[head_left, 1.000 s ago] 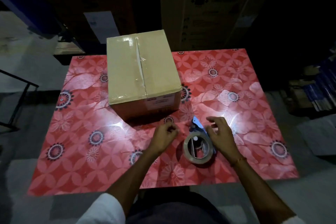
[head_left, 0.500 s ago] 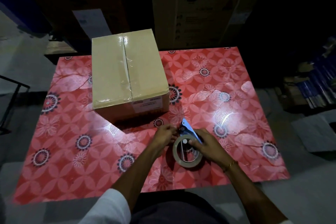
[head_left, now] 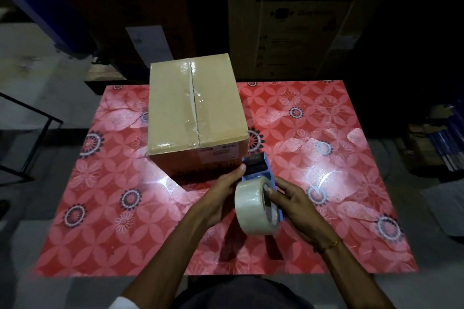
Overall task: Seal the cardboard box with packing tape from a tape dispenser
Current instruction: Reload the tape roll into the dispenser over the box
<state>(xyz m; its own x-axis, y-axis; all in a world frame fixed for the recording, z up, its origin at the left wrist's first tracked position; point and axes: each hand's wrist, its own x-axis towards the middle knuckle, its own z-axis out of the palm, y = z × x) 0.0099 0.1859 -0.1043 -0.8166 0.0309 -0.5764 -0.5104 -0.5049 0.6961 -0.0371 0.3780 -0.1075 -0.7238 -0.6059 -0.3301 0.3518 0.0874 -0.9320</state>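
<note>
Since the earlier frame the tape dispenser (head_left: 258, 184) has come up off the surface (head_left: 339, 183), where it lay flat, and is now carried edge-on between both hands. Nearest, the right hand (head_left: 295, 204) is closed on the dispenser's right side, thumb hooked at the rim of the clear tape roll (head_left: 253, 206); the left hand (head_left: 221, 195) is curled against the left side, thumb pressed up beside the dark cutter end (head_left: 254, 163). Whether a free tape end has been drawn out cannot be told. Just beyond, the cutter end points at the near face of the cardboard box (head_left: 193, 108), which stands on the far-left part of the surface, close to the hands but not touching them. Its top flaps are closed and the centre seam (head_left: 194, 105) already carries glossy tape, wrinkled in places. Judgement: the step in hand is readying the dispenser. To do it well, free a short tail, anchor it on the near face below the seam, then draw toward the far edge in one pass, keeping the roll centred on the seam and pressing down firmly to avoid further wrinkles.
</note>
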